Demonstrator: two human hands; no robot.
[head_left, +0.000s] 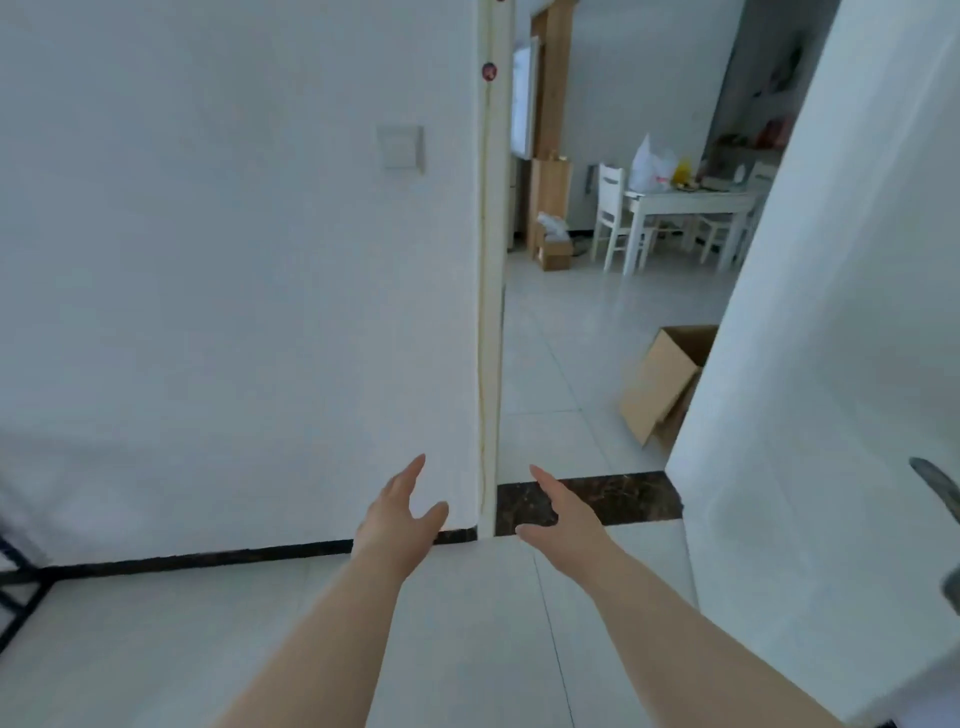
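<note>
Both arms reach forward at the bottom centre of the head view. My left hand (400, 512) is held out with straight fingers and the thumb spread, in front of the white wall (234, 312). My right hand (558, 512) is held out the same way, over the dark stone threshold (623, 501) of a doorway. Neither hand holds or touches anything.
A white door (831, 364) with a dark handle (937, 491) stands open on the right. Beyond the threshold, an open cardboard box (662, 384) lies on the tiled floor. Farther back are a white table (685, 200) with bags, white chairs (615, 218) and another box (553, 252). A light switch (400, 147) is on the wall.
</note>
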